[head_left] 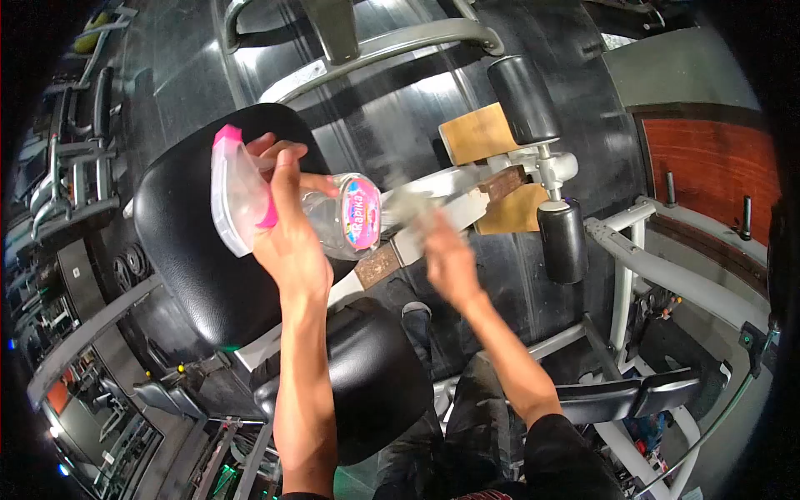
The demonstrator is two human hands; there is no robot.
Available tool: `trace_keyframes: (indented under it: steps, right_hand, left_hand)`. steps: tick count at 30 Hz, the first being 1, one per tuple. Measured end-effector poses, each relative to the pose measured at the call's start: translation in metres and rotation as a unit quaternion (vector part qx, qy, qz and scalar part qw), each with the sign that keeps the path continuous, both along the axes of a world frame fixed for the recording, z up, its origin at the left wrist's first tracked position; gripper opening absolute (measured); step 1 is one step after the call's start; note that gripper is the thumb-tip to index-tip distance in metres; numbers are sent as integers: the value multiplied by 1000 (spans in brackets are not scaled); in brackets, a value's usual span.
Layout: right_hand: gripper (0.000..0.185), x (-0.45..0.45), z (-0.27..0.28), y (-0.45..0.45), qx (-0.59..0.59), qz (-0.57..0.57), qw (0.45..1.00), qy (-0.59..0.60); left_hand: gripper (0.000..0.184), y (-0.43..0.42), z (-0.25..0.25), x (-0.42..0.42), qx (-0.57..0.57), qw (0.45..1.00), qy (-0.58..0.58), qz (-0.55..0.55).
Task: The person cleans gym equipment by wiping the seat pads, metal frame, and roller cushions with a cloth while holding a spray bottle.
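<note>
A clear spray bottle [320, 218] with a pink and white spray head and a round pink label lies sideways in my left hand [287, 217], its fingers wrapped round the neck. Behind it is a black padded seat [179, 242]. To the right, my right hand [450, 258] is closed on a pale cloth [410, 208], blurred by motion, over the light metal bar [450, 182] of a gym machine. Brown worn patches [377, 265] show on the bar.
Black foam rollers [523, 98] and tan boards [477, 135] stand at the bar's far end. A second black pad [367, 383] is below my left forearm. Grey frame tubes [683, 271] cross the right side. More gym machines stand at the left.
</note>
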State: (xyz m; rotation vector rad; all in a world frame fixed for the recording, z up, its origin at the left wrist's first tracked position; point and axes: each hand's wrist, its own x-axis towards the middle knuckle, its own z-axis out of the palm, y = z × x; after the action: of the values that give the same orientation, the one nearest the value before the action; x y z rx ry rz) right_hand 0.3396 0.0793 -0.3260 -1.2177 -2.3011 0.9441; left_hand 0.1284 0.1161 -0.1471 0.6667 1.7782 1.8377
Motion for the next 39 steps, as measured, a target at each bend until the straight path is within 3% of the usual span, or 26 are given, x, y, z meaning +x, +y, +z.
trace_keyframes:
  steps: [4,6,9,10,11,12,15,17,18,19,20,21,23,25,27,29,31,33,34,35,37,39]
  right_hand:
    - [61,10,14,12,-19,129,991,41]
    - [61,45,-33,38,25,85,996,-4]
    - [37,55,-60,64,-64,-154,986,-24]
    - [32,43,-43,53,-49,-121,991,-14]
    - [33,34,-38,34,-149,-85,985,-30]
    - [37,15,-11,18,-19,15,999,23]
    - [63,-2,36,-13,-61,176,981,55]
    - [69,25,7,8,-52,198,979,13]
    - [68,41,-18,18,-58,136,989,7]
    - [64,53,-33,35,31,115,993,-21]
    - [51,64,-49,48,-65,27,997,19]
    - [38,66,-54,58,-130,-115,985,-20]
    - [34,55,-44,59,-254,-241,934,-64]
    - [42,43,-44,19,-34,-86,996,-5]
    - [56,22,-10,-13,-65,3,998,18]
    - [56,10,19,-19,-80,53,995,35]
    - [77,40,-12,3,-1,134,991,12]
    - [68,63,-50,23,-9,-19,997,-72]
    - [60,79,-96,35,-87,-147,985,0]
    - [54,72,-73,52,-125,-226,965,-48]
    - [50,60,-65,60,-153,-230,960,-43]
    - [52,35,-48,33,-22,-31,998,-43]
  left_hand:
    - [36,-2,-5,0,41,999,-24,2]
    - [36,-1,-2,-2,46,999,-26,0]
    - [36,-5,0,-2,25,1000,-15,11]
    - [36,-4,-1,-2,28,999,-11,15]
    - [36,-3,-1,-1,31,999,-7,18]
    - [36,-3,-2,-2,32,999,-8,20]
    - [36,-5,-4,-4,29,999,0,22]
    - [35,-4,-5,-7,11,999,14,32]
    - [35,-3,-6,-6,14,999,16,33]
    - [35,-2,-6,-3,19,999,16,36]
    - [34,-2,-6,0,23,999,15,40]
    - [34,-1,-7,1,24,999,17,44]
    - [33,-1,-9,5,32,998,-26,44]
    - [32,-1,-8,6,31,998,-26,38]
    - [31,-2,-11,6,34,999,-26,31]
    - [30,-2,-13,4,38,999,-21,31]
    - [30,-3,-13,3,40,999,-10,30]
    - [29,-2,-8,5,32,998,-42,37]
    - [29,-2,-10,4,26,998,-42,36]
    - [29,-2,-10,4,25,998,-42,40]
    - [29,-1,-7,6,22,998,-47,31]
    - [29,-3,-6,6,15,998,-49,33]
